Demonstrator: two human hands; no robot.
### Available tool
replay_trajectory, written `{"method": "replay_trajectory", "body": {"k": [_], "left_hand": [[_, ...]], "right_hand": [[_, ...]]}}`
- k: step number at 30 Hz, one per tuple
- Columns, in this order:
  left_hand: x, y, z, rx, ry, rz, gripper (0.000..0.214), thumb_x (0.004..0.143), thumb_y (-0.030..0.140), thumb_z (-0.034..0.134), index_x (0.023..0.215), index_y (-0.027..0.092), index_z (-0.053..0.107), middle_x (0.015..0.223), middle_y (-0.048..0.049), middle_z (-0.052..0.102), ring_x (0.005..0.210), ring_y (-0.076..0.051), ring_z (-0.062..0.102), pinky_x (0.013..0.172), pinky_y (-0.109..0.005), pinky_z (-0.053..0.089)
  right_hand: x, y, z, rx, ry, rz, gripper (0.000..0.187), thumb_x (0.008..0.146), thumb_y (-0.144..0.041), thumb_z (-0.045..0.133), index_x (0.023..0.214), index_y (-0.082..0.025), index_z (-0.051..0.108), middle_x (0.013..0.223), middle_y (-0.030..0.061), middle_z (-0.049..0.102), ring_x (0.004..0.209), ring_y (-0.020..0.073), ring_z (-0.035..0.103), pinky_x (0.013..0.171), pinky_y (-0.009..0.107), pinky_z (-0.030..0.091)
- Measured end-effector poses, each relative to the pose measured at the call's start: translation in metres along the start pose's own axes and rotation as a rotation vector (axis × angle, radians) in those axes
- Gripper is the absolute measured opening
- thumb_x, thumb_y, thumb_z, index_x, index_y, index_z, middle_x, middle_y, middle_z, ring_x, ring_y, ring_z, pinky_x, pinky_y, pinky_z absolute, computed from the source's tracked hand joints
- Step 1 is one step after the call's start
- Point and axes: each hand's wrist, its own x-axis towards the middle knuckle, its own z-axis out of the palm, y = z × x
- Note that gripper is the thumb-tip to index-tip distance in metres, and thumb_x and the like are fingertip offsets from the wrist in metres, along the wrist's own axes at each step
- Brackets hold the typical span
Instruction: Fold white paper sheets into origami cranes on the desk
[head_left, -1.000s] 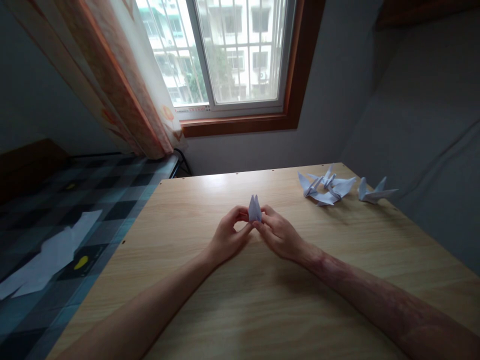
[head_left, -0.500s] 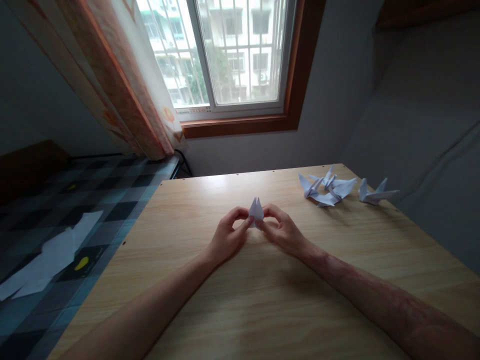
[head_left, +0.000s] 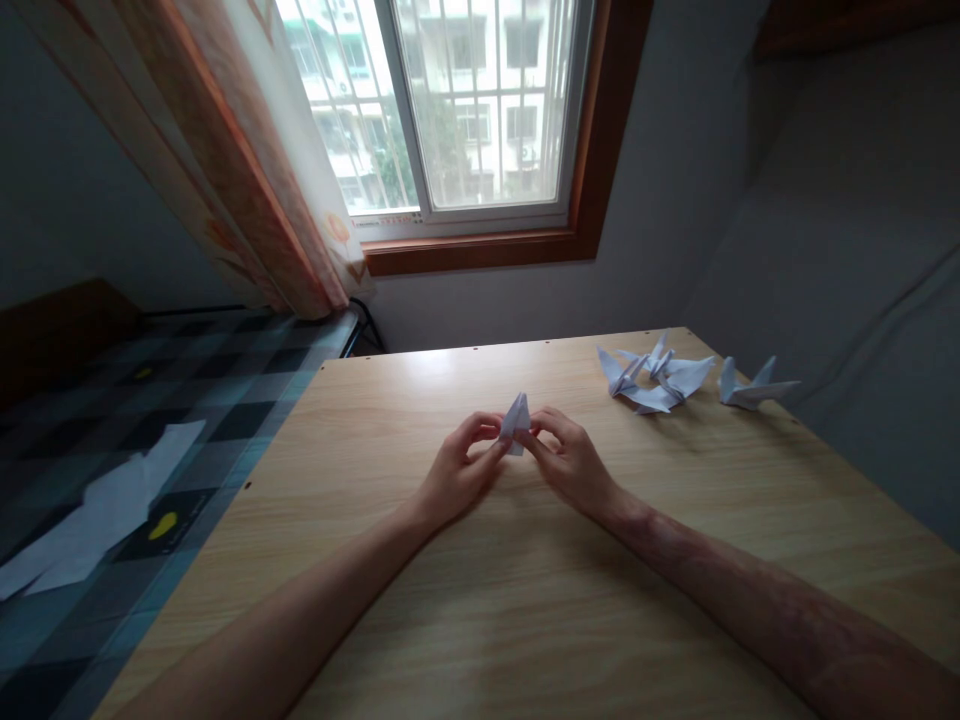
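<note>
A small piece of folded white paper [head_left: 517, 415], pointed at the top, stands upright between my two hands above the wooden table [head_left: 420, 620]. My left hand [head_left: 466, 462] pinches its left side, thumb in front. From the right, my right hand [head_left: 566, 460] grips the opposite edge between thumb and forefinger. The fingertips behind the paper are partly hidden. Farther right, several white paper cranes [head_left: 686, 374] rest in a cluster, and a single paper crane [head_left: 756, 386] lies near the table's right edge.
Left of the table is a bed with a checked sheet [head_left: 247, 370], and white paper sheets [head_left: 112, 505] lie on it. A curtain [head_left: 247, 180] hangs beside the barred window [head_left: 487, 110] behind the table. Walls border the far and right sides.
The folded paper has turned in my fingers: its two side-by-side points now appear as one, leaning slightly right. Both hands stay in nearly the same place.
</note>
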Motion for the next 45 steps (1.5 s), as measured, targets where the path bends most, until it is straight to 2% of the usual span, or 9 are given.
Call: {"method": "replay_trajectory", "body": {"k": [12,17,19,22,26,32,37,40,45], "left_hand": [[0.000,-0.001,0.000,-0.034,0.017,-0.068,0.031,0.097,0.047,0.080,0.109,0.020,0.072,0.120,-0.0109,0.075,0.115,-0.025,0.071,0.093,-0.035,0.062],[0.001,-0.004,0.000,0.041,0.105,-0.049,0.031,0.091,0.043,0.087,0.104,0.019,0.072,0.100,-0.0059,0.075,0.092,-0.019,0.071,0.081,-0.029,0.059],[0.002,-0.004,0.001,0.002,0.102,-0.056,0.033,0.090,0.040,0.089,0.108,0.019,0.070,0.098,-0.0041,0.075,0.085,-0.017,0.071,0.079,-0.029,0.058],[0.002,-0.004,0.002,-0.076,0.078,-0.044,0.038,0.091,0.039,0.088,0.118,0.020,0.068,0.098,-0.0036,0.077,0.087,-0.018,0.074,0.081,-0.030,0.060],[0.002,-0.003,0.002,-0.048,0.050,-0.023,0.034,0.094,0.041,0.086,0.116,0.020,0.072,0.103,-0.0053,0.079,0.088,-0.018,0.075,0.083,-0.031,0.061],[0.003,-0.001,0.001,-0.049,0.082,-0.055,0.033,0.095,0.047,0.083,0.109,0.019,0.078,0.103,-0.0061,0.080,0.087,-0.019,0.074,0.080,-0.031,0.060],[0.006,-0.001,-0.001,-0.100,0.103,-0.106,0.036,0.098,0.053,0.078,0.104,0.017,0.081,0.097,-0.0060,0.080,0.083,-0.019,0.072,0.076,-0.030,0.059],[0.008,-0.004,-0.003,-0.083,0.138,-0.125,0.039,0.093,0.055,0.082,0.100,0.017,0.080,0.094,-0.0055,0.080,0.082,-0.019,0.071,0.073,-0.029,0.058],[0.008,-0.010,-0.005,-0.075,0.229,-0.159,0.041,0.092,0.058,0.081,0.096,0.018,0.074,0.093,-0.0034,0.077,0.075,-0.017,0.069,0.065,-0.028,0.059]], "right_hand": [[-0.002,0.004,0.002,0.005,-0.009,0.059,0.017,0.109,-0.037,0.065,0.101,-0.025,0.076,0.100,0.0047,0.081,0.092,0.0254,0.074,0.086,0.039,0.057],[-0.004,0.001,0.003,0.021,0.026,0.133,0.013,0.103,-0.037,0.071,0.098,-0.024,0.071,0.096,0.0043,0.079,0.084,0.0226,0.071,0.060,0.029,0.051],[-0.006,0.000,0.003,0.038,0.054,0.153,0.013,0.101,-0.036,0.072,0.107,-0.025,0.068,0.093,0.0034,0.077,0.082,0.0223,0.071,0.053,0.027,0.046],[-0.007,0.000,0.004,0.051,0.070,0.134,0.034,0.102,-0.034,0.071,0.134,-0.028,0.061,0.092,0.0015,0.074,0.080,0.0214,0.070,0.050,0.026,0.045],[-0.005,-0.002,0.003,0.003,0.075,0.036,0.041,0.103,-0.030,0.069,0.144,-0.029,0.062,0.113,0.0063,0.074,0.086,0.0216,0.071,0.060,0.031,0.055],[-0.002,-0.006,-0.001,-0.066,0.116,-0.121,0.010,0.104,-0.027,0.071,0.113,-0.027,0.074,0.119,0.0097,0.070,0.111,0.0283,0.068,0.101,0.049,0.059],[-0.005,-0.008,-0.002,-0.147,0.173,-0.204,0.007,0.101,-0.024,0.075,0.103,-0.029,0.079,0.124,0.0108,0.071,0.112,0.0303,0.067,0.099,0.052,0.059],[-0.009,-0.012,-0.003,-0.202,0.105,-0.258,0.013,0.100,-0.022,0.074,0.103,-0.032,0.080,0.111,0.0073,0.078,0.104,0.0300,0.069,0.102,0.056,0.056],[-0.013,-0.020,-0.003,-0.184,-0.162,-0.449,0.018,0.099,-0.018,0.072,0.105,-0.034,0.078,0.098,0.0012,0.083,0.095,0.0259,0.073,0.112,0.054,0.053]]}}
